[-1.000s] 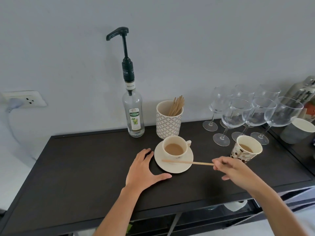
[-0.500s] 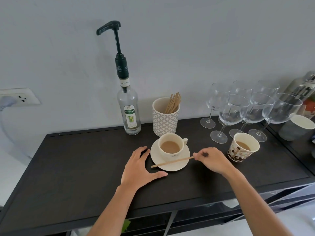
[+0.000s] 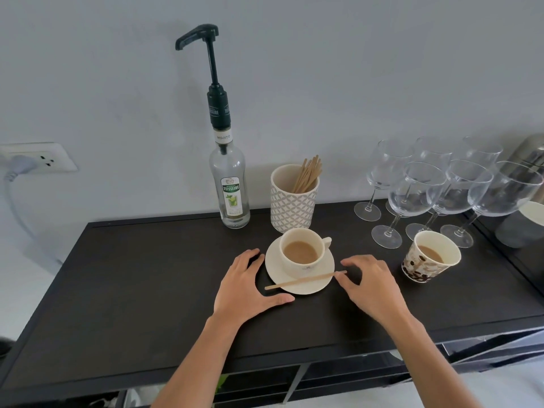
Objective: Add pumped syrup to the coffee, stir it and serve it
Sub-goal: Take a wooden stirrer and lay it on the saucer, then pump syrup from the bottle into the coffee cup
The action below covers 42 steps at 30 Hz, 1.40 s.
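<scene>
A cream cup of milky coffee [image 3: 300, 251] stands on a cream saucer [image 3: 276, 275] at the middle of the dark table. A wooden stir stick [image 3: 303, 280] lies across the saucer's front rim. My left hand [image 3: 247, 287] rests flat on the table, fingers spread, just left of the saucer. My right hand [image 3: 372, 285] hovers open at the saucer's right, its fingertips close to the stick's right end and no longer holding it. The clear syrup bottle [image 3: 231, 189] with its tall black pump [image 3: 196, 38] stands behind, against the wall.
A patterned holder [image 3: 293, 206] with several wooden sticks stands behind the cup. A paper cup of coffee [image 3: 429, 257] is at the right, with several wine glasses [image 3: 418, 189] behind it. A wall socket [image 3: 44, 160] with a plug is at the left. The table's front edge [image 3: 294, 354] is near my arms.
My right hand carried the stir stick leftward, laid it across the saucer's front rim and let it go. My left hand stayed beside the saucer.
</scene>
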Each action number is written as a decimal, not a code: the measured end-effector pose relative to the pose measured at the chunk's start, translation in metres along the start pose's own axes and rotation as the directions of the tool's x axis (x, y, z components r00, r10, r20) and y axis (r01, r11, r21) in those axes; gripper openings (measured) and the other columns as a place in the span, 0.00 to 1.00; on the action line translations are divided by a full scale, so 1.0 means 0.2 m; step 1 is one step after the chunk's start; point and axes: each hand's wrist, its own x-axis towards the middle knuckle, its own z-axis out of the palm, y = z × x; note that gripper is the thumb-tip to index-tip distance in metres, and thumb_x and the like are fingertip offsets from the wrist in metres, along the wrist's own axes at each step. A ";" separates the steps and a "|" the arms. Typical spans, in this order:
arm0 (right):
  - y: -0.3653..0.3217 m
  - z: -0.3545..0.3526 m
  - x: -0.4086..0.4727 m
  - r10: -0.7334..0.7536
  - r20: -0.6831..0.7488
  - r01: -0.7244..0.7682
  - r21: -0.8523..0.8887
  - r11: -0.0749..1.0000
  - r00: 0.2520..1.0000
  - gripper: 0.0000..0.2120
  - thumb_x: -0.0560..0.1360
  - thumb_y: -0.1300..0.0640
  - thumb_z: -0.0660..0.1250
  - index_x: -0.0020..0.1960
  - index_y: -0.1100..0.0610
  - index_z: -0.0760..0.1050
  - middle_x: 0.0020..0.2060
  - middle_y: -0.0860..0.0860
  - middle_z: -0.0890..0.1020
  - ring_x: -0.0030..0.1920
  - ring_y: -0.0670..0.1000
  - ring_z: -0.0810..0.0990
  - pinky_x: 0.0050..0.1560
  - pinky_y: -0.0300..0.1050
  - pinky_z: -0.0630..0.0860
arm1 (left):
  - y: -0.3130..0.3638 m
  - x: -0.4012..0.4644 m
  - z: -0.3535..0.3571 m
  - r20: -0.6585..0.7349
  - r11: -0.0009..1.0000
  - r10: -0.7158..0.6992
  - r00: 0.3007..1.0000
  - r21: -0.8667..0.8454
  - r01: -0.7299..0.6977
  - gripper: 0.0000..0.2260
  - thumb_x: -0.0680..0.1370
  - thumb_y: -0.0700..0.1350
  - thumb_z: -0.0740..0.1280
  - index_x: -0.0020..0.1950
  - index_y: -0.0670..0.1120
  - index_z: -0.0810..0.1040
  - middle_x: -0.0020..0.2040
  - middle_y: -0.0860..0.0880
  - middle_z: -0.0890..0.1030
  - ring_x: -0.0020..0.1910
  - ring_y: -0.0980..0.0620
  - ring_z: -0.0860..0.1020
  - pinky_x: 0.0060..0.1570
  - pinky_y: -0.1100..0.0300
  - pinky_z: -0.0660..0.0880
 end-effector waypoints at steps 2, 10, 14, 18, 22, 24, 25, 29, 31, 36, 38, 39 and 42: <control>-0.01 0.04 -0.07 -0.121 -0.034 0.120 -0.047 0.992 0.992 0.16 0.77 0.46 0.68 0.64 0.46 0.78 0.65 0.44 0.78 0.67 0.51 0.71 0.64 0.51 0.72 | 0.00 0.00 0.00 -0.002 1.000 0.001 1.000 -0.003 -0.001 0.54 0.58 0.82 0.61 0.76 0.52 0.62 0.76 0.57 0.59 0.75 0.57 0.56 0.73 0.56 0.58; 0.00 0.20 -0.17 -0.325 0.011 0.311 -0.326 0.893 0.946 0.26 0.79 0.36 0.49 0.71 0.42 0.72 0.69 0.46 0.76 0.75 0.56 0.68 0.75 0.57 0.58 | 0.01 0.00 -0.01 0.011 1.000 -0.014 1.000 0.006 0.014 0.55 0.58 0.82 0.61 0.77 0.51 0.60 0.77 0.57 0.58 0.75 0.57 0.55 0.72 0.57 0.56; -0.02 0.23 -0.18 -0.311 0.021 0.297 -0.362 0.883 0.950 0.26 0.79 0.36 0.49 0.70 0.41 0.73 0.68 0.48 0.78 0.74 0.57 0.70 0.74 0.58 0.60 | 0.01 0.00 -0.01 0.018 1.000 -0.018 1.000 0.002 0.018 0.55 0.58 0.82 0.61 0.77 0.51 0.60 0.77 0.57 0.58 0.75 0.56 0.55 0.72 0.57 0.56; -0.02 0.22 -0.17 -0.317 -0.017 0.296 -0.316 0.901 0.948 0.25 0.79 0.37 0.52 0.71 0.42 0.73 0.69 0.48 0.76 0.74 0.57 0.69 0.74 0.59 0.61 | 0.01 0.00 -0.01 0.017 1.000 -0.007 1.000 -0.002 0.007 0.55 0.58 0.82 0.61 0.77 0.51 0.61 0.76 0.57 0.58 0.75 0.57 0.55 0.72 0.58 0.57; -0.01 0.14 -0.12 -0.230 -0.093 0.216 -0.143 0.966 0.969 0.32 0.76 0.35 0.61 0.76 0.46 0.65 0.73 0.48 0.71 0.77 0.52 0.61 0.76 0.54 0.59 | 0.01 0.00 -0.01 0.025 1.000 -0.004 1.000 -0.023 0.004 0.55 0.58 0.82 0.62 0.77 0.52 0.59 0.76 0.57 0.59 0.75 0.58 0.55 0.73 0.57 0.57; -0.02 0.08 -0.05 -0.128 -0.038 0.127 -0.030 0.991 0.991 0.46 0.71 0.31 0.68 0.80 0.47 0.52 0.77 0.48 0.65 0.79 0.51 0.56 0.78 0.53 0.55 | 0.01 -0.01 -0.01 0.031 0.998 -0.008 0.999 -0.054 0.010 0.55 0.58 0.81 0.64 0.78 0.53 0.57 0.77 0.56 0.58 0.76 0.58 0.54 0.73 0.57 0.56; -0.02 0.05 -0.01 -0.105 0.021 0.105 -0.002 0.995 0.994 0.54 0.67 0.30 0.71 0.81 0.48 0.46 0.78 0.47 0.63 0.80 0.51 0.53 0.79 0.53 0.52 | 0.02 -0.01 -0.02 0.037 0.997 -0.019 0.999 -0.081 0.021 0.55 0.58 0.80 0.65 0.78 0.55 0.55 0.77 0.56 0.58 0.76 0.57 0.54 0.73 0.57 0.56; -0.03 -0.02 0.10 -0.144 0.211 0.139 0.038 0.990 0.967 0.71 0.58 0.32 0.78 0.80 0.49 0.31 0.79 0.45 0.60 0.81 0.51 0.46 0.80 0.56 0.41 | 0.04 0.00 -0.04 0.067 0.984 -0.053 0.996 -0.169 0.063 0.57 0.56 0.77 0.71 0.78 0.59 0.51 0.77 0.55 0.59 0.76 0.56 0.55 0.72 0.54 0.59; -0.05 -0.04 0.12 -0.164 0.259 0.152 0.068 0.986 0.952 0.71 0.60 0.36 0.81 0.79 0.49 0.29 0.79 0.45 0.60 0.81 0.52 0.44 0.79 0.55 0.41 | 0.06 0.02 -0.04 0.078 0.978 -0.067 0.995 -0.194 0.081 0.59 0.54 0.77 0.72 0.78 0.60 0.49 0.77 0.56 0.60 0.76 0.56 0.57 0.72 0.53 0.61; -0.08 -0.05 0.13 -0.192 0.268 0.157 0.146 0.977 0.944 0.70 0.62 0.41 0.82 0.79 0.49 0.28 0.78 0.45 0.63 0.81 0.55 0.50 0.78 0.55 0.44 | 0.14 0.04 -0.05 0.108 0.971 -0.095 0.990 -0.209 0.116 0.59 0.54 0.74 0.74 0.77 0.62 0.48 0.76 0.60 0.61 0.75 0.57 0.59 0.73 0.51 0.59; -0.08 -0.04 0.14 -0.200 0.262 0.157 0.174 0.972 0.944 0.70 0.61 0.40 0.82 0.79 0.48 0.29 0.77 0.44 0.66 0.81 0.55 0.51 0.79 0.56 0.45 | 0.15 0.04 -0.06 0.108 0.973 -0.099 0.989 -0.200 0.119 0.59 0.55 0.72 0.75 0.78 0.61 0.48 0.76 0.59 0.61 0.75 0.57 0.59 0.73 0.51 0.59; -0.08 -0.03 0.14 -0.204 0.265 0.159 0.181 0.971 0.942 0.71 0.60 0.40 0.82 0.79 0.48 0.30 0.76 0.44 0.67 0.81 0.55 0.52 0.79 0.55 0.45 | 0.15 0.03 -0.06 0.105 0.974 -0.102 0.989 -0.193 0.121 0.59 0.55 0.72 0.76 0.78 0.60 0.47 0.76 0.59 0.62 0.75 0.57 0.59 0.73 0.52 0.59; -0.10 0.02 0.15 -0.237 0.269 0.190 0.187 0.964 0.934 0.71 0.58 0.38 0.82 0.80 0.48 0.31 0.74 0.44 0.69 0.79 0.53 0.56 0.79 0.53 0.49 | 0.10 0.01 -0.07 0.090 0.971 -0.130 0.987 -0.191 0.145 0.60 0.55 0.70 0.77 0.78 0.59 0.47 0.75 0.60 0.63 0.74 0.58 0.59 0.73 0.53 0.59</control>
